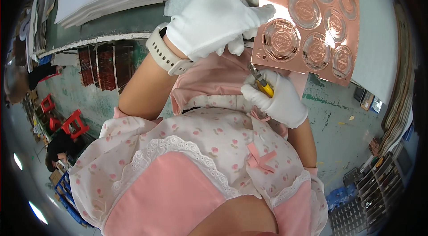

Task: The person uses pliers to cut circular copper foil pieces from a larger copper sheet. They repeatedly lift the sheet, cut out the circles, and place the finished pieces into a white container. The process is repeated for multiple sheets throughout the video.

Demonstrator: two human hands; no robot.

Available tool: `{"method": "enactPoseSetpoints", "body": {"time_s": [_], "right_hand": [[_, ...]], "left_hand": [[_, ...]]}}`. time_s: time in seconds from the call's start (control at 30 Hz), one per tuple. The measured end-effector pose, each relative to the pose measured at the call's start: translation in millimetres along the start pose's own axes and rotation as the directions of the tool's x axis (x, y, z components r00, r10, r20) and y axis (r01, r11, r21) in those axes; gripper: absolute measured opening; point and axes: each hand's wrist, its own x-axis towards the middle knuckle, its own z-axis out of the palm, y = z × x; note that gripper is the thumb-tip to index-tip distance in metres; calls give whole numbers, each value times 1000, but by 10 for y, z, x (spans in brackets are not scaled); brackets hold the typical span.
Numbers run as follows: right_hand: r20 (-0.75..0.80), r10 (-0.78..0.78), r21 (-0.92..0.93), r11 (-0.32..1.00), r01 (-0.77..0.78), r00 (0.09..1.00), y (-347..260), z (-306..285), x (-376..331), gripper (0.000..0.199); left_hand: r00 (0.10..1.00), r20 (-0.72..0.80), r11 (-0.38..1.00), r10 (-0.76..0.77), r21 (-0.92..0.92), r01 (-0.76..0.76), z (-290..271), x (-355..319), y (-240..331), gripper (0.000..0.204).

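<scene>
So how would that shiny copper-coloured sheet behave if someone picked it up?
The copper-coloured sheet looks thin-edged, so it's probably light for its size and may flex a little. The round embossed shapes across it likely add some stiffness. Its bright reflections suggest a smooth face that could slip under the gloved left hand.

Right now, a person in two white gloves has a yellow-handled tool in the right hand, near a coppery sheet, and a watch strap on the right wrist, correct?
Not quite: the head view shows the watch strap on the left wrist, not the right. The yellow-handled tool is in the right hand, near the coppery sheet.
</scene>
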Motion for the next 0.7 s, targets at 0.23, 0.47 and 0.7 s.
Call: {"method": "enactPoseSetpoints", "body": {"time_s": [0.23,0.47,0.7], "right_hand": [[53,133,113,984,-138,990,-129,-12,8,31],[-70,14,-25,1000,-16,997,-90,45,27,37],[-63,76,-44,996,-79,995,-57,52,37,38]], "left_hand": [[999,31,999,42,-32,-41,-19,14,-52,48],[1000,14,1000,28,-3,-28,2,12,-36,47],[999,-4,999,43,7,-43,9,0,-49,50]]}}
